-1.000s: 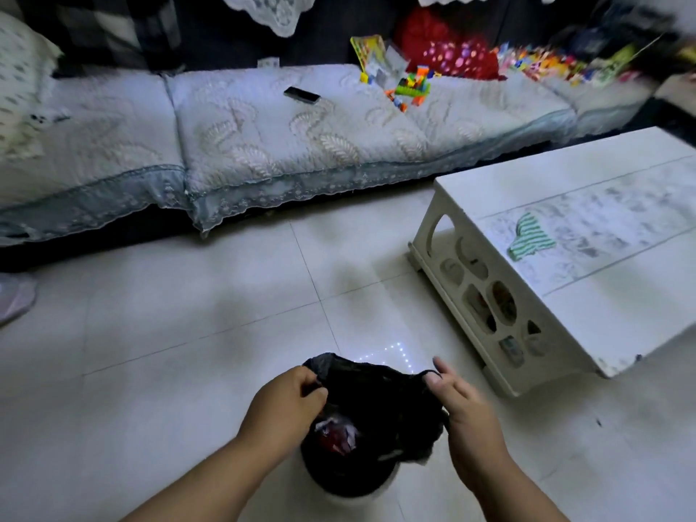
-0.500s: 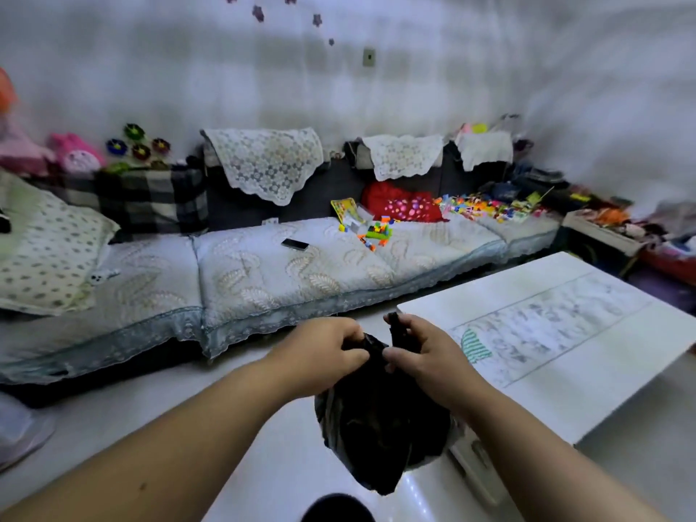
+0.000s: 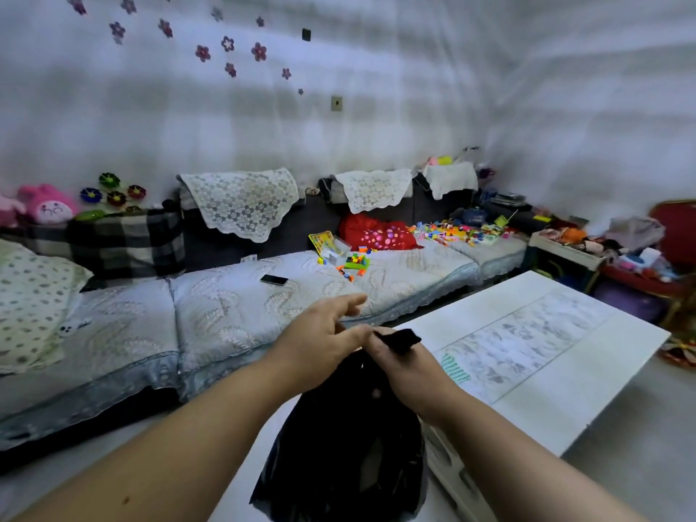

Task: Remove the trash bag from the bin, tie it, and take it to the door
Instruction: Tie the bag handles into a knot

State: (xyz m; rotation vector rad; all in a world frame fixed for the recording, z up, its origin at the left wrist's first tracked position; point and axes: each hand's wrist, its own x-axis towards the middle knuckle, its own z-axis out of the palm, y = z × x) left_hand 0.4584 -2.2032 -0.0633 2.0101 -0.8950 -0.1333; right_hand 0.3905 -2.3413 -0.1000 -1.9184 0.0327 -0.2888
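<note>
Behind the hands, a long sofa (image 3: 263,295) littered with toy blocks (image 3: 354,263) is recorded against a white wall, with a white tabletop (image 3: 546,371) at right. Since a second ago the black trash bag (image 3: 346,446) has been lifted clear of the bin, which is no longer seen. Its gathered neck is pinched in the closed fingers (image 3: 380,342) of the right hand (image 3: 406,367); the left hand (image 3: 320,344) is noted against the neck, fingers partly spread, grip uncertain. Removal is judged complete; tying appears under way, no finished knot being visible.
</note>
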